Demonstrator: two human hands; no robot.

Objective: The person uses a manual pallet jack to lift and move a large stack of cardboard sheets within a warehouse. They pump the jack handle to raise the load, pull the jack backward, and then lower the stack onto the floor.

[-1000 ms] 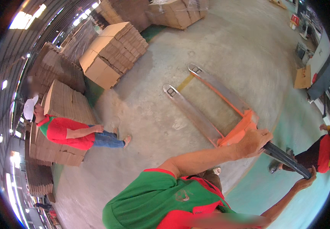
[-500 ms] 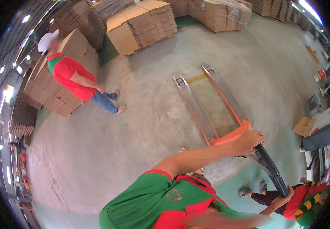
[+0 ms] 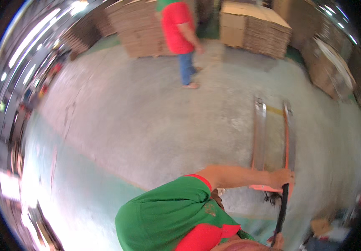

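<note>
A pallet jack with two grey metal forks (image 3: 260, 134) and an orange body stands at the right, forks pointing away from me. Its black handle (image 3: 283, 209) runs along my right side. My left hand (image 3: 281, 178) is closed around the handle's far end, the bare arm stretched across in front of me. At the near end, low in the picture, my right hand (image 3: 278, 241) is wrapped round the same handle, partly blurred. Nothing is loaded on the forks.
A person (image 3: 178, 31) in a red and green shirt stands ahead, beside a stack of flat cardboard (image 3: 136, 31). Another cardboard stack (image 3: 253, 31) stands to that person's right, and a wrapped one (image 3: 329, 69) farther right. An open carton (image 3: 320, 226) lies at lower right.
My view has swung left, so the person and the stacks now appear farther right. The pallet jack's forks now point more straight ahead. Both hands keep their hold on the handle.
</note>
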